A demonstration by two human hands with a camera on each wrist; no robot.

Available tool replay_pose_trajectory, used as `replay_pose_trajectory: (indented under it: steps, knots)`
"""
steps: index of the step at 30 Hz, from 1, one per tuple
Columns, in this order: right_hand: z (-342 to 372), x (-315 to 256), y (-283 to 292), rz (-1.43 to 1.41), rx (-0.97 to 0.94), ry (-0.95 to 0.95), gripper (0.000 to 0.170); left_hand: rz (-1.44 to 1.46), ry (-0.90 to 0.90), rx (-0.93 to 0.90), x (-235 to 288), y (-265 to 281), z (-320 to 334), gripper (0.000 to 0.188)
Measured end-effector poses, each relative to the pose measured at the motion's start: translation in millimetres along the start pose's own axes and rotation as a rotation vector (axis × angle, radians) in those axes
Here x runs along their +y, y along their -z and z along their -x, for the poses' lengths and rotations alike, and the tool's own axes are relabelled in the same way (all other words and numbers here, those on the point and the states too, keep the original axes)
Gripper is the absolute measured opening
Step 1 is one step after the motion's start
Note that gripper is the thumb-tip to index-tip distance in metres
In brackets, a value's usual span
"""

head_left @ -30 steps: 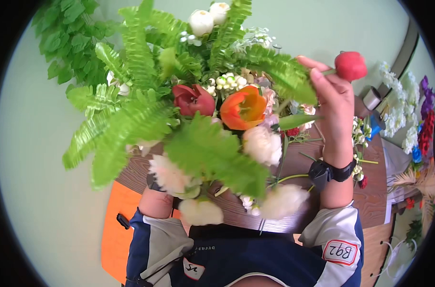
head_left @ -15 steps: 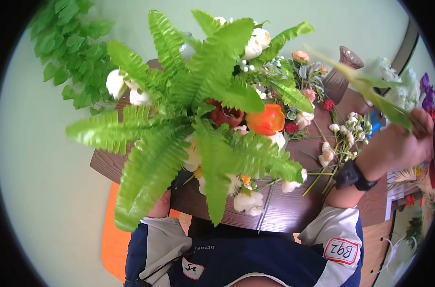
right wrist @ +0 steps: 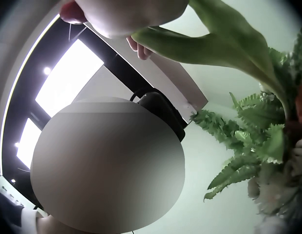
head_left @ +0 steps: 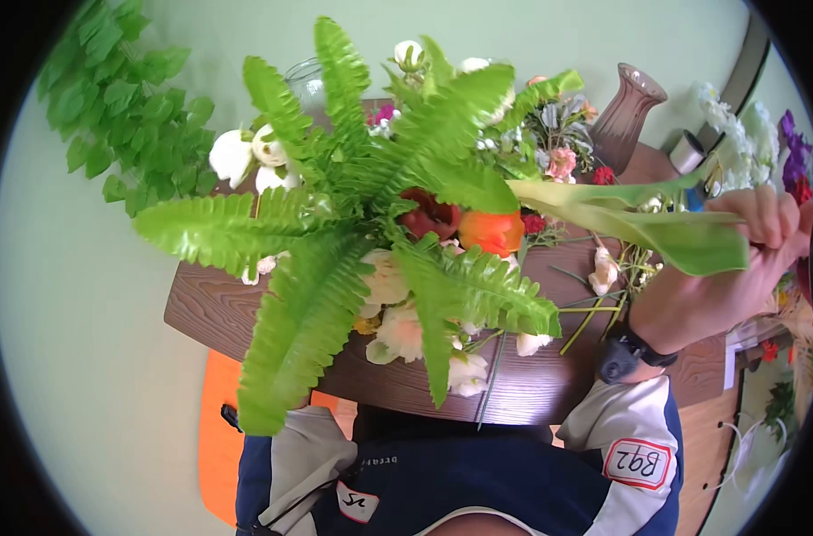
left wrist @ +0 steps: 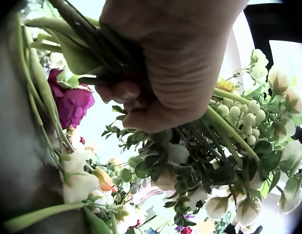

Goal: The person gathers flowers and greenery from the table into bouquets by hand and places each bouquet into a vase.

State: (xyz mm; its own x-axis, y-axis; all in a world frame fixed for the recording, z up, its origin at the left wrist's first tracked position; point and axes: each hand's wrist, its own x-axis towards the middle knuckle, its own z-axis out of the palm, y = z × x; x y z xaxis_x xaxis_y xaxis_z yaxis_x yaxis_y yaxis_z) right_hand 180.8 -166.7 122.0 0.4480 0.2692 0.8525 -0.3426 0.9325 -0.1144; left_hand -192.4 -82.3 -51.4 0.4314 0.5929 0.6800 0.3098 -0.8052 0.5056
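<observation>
Green-stemmed flower (head_left: 643, 232) right of the bouquet (head_left: 415, 143), long axis running toward it, stem end leading; contact with the fronds (head_left: 290, 322) unclear. Right hand (head_left: 724, 290), nearer, pinches its leafy far part. Left hand (left wrist: 175, 73) clamped round bouquet stems (left wrist: 82, 22).

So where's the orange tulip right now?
In the head view, the orange tulip is right of centre, immediately right of the dark red tulip, among green fern fronds.
</observation>
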Motion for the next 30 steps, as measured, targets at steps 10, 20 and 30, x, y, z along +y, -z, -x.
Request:
replay_pose_trajectory:
  steps: [10, 20, 30]
  knots:
    - [21, 45, -14, 0.183, -0.217, -0.074, 0.04, -0.158, -0.099, 0.028, 1, -92, -169, 0.047]
    - [8, 57, 1, 0.291, 0.22, 0.035, 0.031, -0.199, -0.109, -0.299, -44, -88, -163, 0.038]
    - [2, 51, 28, 0.427, 0.188, 0.133, 0.042, -0.279, -0.103, -0.278, -37, -89, -163, 0.031]
